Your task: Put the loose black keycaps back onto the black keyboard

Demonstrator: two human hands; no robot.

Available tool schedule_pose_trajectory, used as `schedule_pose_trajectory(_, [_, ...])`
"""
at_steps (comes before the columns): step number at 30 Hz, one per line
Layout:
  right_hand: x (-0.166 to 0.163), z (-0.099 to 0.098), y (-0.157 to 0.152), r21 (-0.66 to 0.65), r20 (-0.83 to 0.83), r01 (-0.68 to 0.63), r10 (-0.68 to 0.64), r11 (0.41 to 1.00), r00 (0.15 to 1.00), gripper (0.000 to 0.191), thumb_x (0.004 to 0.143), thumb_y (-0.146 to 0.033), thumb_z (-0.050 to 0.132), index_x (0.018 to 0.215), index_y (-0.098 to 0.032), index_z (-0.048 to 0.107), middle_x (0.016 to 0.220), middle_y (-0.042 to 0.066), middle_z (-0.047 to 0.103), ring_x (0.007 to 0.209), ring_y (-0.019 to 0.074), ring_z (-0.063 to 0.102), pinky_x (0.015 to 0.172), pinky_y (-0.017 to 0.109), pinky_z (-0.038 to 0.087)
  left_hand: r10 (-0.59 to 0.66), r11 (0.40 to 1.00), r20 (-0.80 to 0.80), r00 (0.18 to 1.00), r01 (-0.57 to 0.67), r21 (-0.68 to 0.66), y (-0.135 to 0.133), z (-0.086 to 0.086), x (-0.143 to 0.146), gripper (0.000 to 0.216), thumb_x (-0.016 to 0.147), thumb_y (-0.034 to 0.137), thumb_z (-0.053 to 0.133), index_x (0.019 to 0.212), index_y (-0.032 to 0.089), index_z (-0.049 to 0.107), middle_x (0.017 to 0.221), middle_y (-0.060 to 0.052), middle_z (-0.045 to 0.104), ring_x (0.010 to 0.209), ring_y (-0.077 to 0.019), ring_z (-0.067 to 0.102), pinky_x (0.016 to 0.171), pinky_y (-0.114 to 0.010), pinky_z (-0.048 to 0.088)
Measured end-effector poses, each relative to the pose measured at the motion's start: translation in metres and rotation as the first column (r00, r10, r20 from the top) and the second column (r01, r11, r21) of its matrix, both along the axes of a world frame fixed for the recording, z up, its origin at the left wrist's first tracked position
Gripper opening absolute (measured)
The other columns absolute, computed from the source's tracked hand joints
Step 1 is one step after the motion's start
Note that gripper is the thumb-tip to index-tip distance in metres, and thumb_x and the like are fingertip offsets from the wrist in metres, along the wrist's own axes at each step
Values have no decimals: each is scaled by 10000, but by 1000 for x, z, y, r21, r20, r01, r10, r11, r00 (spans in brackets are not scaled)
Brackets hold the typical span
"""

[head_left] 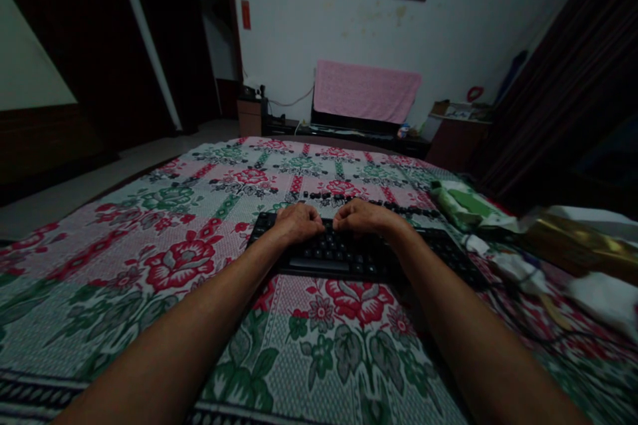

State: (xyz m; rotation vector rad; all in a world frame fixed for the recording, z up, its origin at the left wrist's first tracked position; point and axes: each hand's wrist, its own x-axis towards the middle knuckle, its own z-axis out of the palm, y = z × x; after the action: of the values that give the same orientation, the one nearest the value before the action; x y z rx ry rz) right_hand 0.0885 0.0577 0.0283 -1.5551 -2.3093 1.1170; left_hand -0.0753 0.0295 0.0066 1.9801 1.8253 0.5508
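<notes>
A black keyboard (339, 257) lies flat on a floral bedspread (169, 259) in front of me. My left hand (299, 222) rests on the keys near its far left part, fingers curled under. Right beside it, almost touching, my right hand (363, 216) sits on the far middle keys, also with fingers curled down. What the fingertips pinch, if anything, is hidden behind the knuckles. Just beyond the keyboard, a row of small black pieces (399, 207), like keycaps, lies on the cover.
To the right lie a folded green and white cloth (463, 206), a shiny gold wrapper (573, 239), white bags (603, 299) and a dark cable (523, 322). A pink cloth (366, 91) covers something on a low cabinet at the far wall.
</notes>
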Motion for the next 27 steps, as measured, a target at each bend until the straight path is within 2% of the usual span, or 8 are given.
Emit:
schedule_pose_trajectory(6, [2,0,2,-25,-25,-7,6,1000,1000,106,586,-263,565,584,-157,562,501,-37,474,462,53,396,447,174,378,7,1000,-7,1000,-7,-8,0,0,1,199,581,381,556,679,235,651,642,10,612,688,-148,538,630,-241,385])
schedule_pose_trajectory(11, [0,3,6,-68,10,-4,5,998,1000,86,571,-249,587,575,-163,578,512,-24,507,469,62,409,456,182,381,25,1000,10,1000,-25,-13,1,-2,0,235,579,375,574,759,244,650,686,20,629,728,-139,544,658,-226,390])
schedule_pose_trajectory(17, [3,-2,10,-79,-29,26,-28,997,999,102,566,-258,601,630,-180,603,560,-17,538,500,76,440,476,193,391,-58,998,39,998,57,29,8,-11,-6,293,587,395,573,840,264,642,806,32,640,777,-139,554,686,-218,395])
schedule_pose_trajectory(20, [8,-9,8,0,-107,-38,38,999,994,179,608,-305,562,715,-171,613,586,-27,539,499,66,428,468,180,372,-70,997,31,997,69,17,9,-12,-7,290,594,400,563,836,264,645,780,28,640,768,-146,559,677,-224,401])
schedule_pose_trajectory(22, [10,-14,4,110,-116,-79,92,991,989,215,641,-313,527,749,-152,619,597,-27,542,502,62,426,473,173,352,-80,997,31,996,79,27,8,-12,-7,289,602,399,556,841,263,646,786,28,640,776,-146,559,684,-223,402])
schedule_pose_trajectory(25, [11,-21,-3,346,-89,-105,144,933,986,236,680,-303,486,745,-129,631,629,-15,566,568,73,462,531,172,343,-87,995,41,995,85,53,6,-11,-6,281,610,393,555,846,272,647,805,35,641,795,-141,556,708,-218,401])
schedule_pose_trajectory(27, [11,-24,-7,447,-63,-89,130,890,989,244,693,-298,474,744,-126,639,654,-5,587,617,87,486,558,173,338,-92,994,37,995,90,65,4,-10,-6,274,614,400,553,839,277,651,814,37,642,807,-140,552,728,-220,397])
